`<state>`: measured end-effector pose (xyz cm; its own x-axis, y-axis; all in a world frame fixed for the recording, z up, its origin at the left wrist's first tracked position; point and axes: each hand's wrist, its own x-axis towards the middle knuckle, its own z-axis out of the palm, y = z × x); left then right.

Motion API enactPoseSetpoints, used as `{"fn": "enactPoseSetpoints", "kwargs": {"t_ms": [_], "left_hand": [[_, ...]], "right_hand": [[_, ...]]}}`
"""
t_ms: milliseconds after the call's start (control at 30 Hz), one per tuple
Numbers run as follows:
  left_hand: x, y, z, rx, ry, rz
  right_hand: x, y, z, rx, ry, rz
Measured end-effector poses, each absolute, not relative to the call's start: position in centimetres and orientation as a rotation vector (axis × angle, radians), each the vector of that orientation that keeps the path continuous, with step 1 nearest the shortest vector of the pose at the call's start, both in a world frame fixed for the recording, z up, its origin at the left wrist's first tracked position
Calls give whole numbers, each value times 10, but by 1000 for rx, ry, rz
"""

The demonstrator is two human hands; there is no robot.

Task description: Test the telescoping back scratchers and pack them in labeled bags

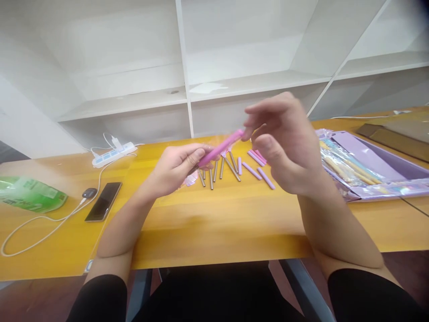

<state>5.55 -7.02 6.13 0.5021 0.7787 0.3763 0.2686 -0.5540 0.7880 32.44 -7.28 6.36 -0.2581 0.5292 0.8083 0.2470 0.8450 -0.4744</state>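
Note:
My left hand (181,167) is closed around the lower end of a pink tube (219,150), which looks like a soft sleeve and slants up to the right above the table. My right hand (284,138) is raised at the tube's upper end, thumb and fingers apart and slightly blurred. Its fingertips are close to that end; I cannot tell whether they touch it. Below and behind the hands lie several thin metal rods (232,170). Several short lilac tubes (266,178) are to their right, with pinker ones behind, partly hidden by my right hand.
At right sits a purple box (398,156) with plastic-wrapped packets (350,165). On the left are a phone (103,202), a looping white cable (36,218), a green pack (31,194) and a white power strip (114,154). White shelving (187,67) rises behind the table (214,241).

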Motion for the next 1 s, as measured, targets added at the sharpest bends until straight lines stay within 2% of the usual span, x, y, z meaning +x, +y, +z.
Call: {"fn": "enactPoseSetpoints", "kwargs": {"t_ms": [133,433,767,1000], "left_hand": [[55,-70,62,1945,780,1050],[59,-80,66,1888,747,1027],[57,-84,63,2045,830,996],[56,-80,63,1999,694,899]], "right_hand": [[325,-75,62,-614,-1724,298],[323,-80,65,-523,-1944,378],[315,-78,65,-494,-2115,208],[317,-63,63,-363,-1974,54]]}}
